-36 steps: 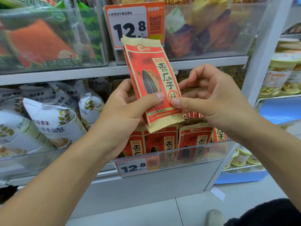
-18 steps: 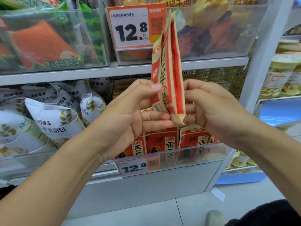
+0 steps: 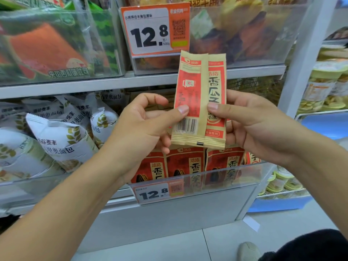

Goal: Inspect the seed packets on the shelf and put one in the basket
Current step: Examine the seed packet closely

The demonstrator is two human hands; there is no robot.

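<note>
A shopper's two hands hold a red-and-tan seed packet [image 3: 199,102] upright in front of the shelf [image 3: 94,85], its back seam and barcode turned toward the camera. The left hand [image 3: 148,127] pinches the packet's left edge — thumb pressed flat on the printed face just above the barcode, the other fingers [image 3: 150,98] curled behind it. The right hand [image 3: 252,125] grips the right edge the same way, thumb on the front, fingers wrapped round the back. Both forearms reach up from the lower corners of the frame, wrists slightly bent inward. The packet hangs clear of the shelf, just above a row of matching seed packets [image 3: 188,164] standing behind the clear front lip of the lower shelf, beside a 12.8 price tag [image 3: 156,193]. White bread bags [image 3: 62,142] fill the shelf's left side — a larger price card [image 3: 154,31] hangs above.
</note>
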